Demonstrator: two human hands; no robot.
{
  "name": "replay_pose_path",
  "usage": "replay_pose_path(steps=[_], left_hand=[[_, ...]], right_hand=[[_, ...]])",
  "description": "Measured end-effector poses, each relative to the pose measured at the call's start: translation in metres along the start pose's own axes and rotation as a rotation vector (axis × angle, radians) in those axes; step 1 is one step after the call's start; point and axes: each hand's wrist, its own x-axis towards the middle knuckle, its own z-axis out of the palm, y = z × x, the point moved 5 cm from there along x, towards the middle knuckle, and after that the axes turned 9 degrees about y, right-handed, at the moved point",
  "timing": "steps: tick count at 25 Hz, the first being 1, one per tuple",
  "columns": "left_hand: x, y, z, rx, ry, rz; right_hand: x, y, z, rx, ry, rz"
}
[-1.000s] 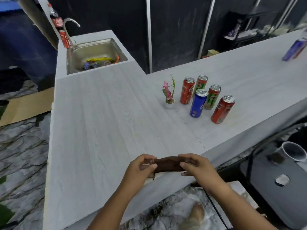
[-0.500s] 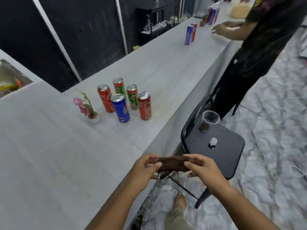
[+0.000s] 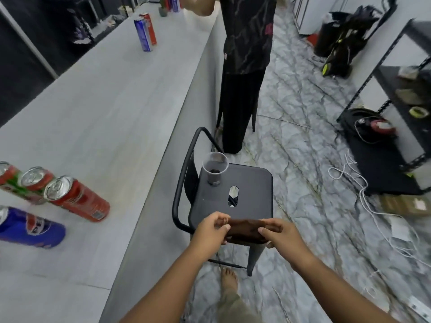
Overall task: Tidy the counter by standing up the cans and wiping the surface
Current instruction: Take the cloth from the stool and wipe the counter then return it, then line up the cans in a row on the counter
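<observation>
**A:** Where's the cloth [image 3: 245, 230]?

**B:** Between my hands. My left hand [image 3: 211, 229] pinches one end and my right hand [image 3: 279, 236] the other, fingers curled on it. It hangs stretched in the air over the stool [image 3: 247, 183], just off the desk [image 3: 105, 113] edge.

**A:** Anything on that stool?

**B:** A clear cup [image 3: 215, 167] at the back of the seat, apart from the cloth.

**A:** And the cans [image 3: 77, 199]?

**B:** Grouped on the desk to my left, red, green and blue. The wide lens leans them, but I judge they stand on their bases.

**A:** So which step is this?

**B:** The wiping, I'd say. The cloth isn't on the surface yet.

**A:** What does the next move need?

**B:** Swing the cloth left over the desk, lay it flat under one palm, and sweep without knocking the cans.
</observation>
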Motion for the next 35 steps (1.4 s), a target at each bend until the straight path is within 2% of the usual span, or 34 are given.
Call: replay_pose_path(steps=[3,8,13,17,22,27,30,35], left_hand=[[0.027,-0.003,0.015,0.164,0.012,0.01],[0.052,-0.014,0.026,0.312,0.057,0.035],[0.047,-0.009,0.028,0.365,0.046,0.071],[0.026,0.003,0.006,0.292,0.101,0.149],[-0.027,0.018,-0.032,0.28,0.176,0.279],[-0.089,0.018,-0.091,0.371,0.338,0.364],[-0.122,0.005,-0.137,0.339,0.472,0.349],[-0.17,-0.032,-0.225,0.194,0.701,0.21]], right_hand=[[0.02,0.014,0.006,-0.078,0.053,0.02],[0.042,0.027,0.016,-0.207,0.11,-0.066],[0.043,0.024,0.011,-0.323,0.117,-0.062],[0.018,-0.002,0.007,-0.465,0.172,-0.219],[-0.022,-0.054,0.028,-0.412,0.087,-0.38],[-0.071,-0.101,0.074,-0.349,-0.044,-0.517],[-0.1,-0.119,0.104,-0.355,-0.14,-0.6],[-0.14,-0.14,0.155,-0.362,-0.242,-0.716]])
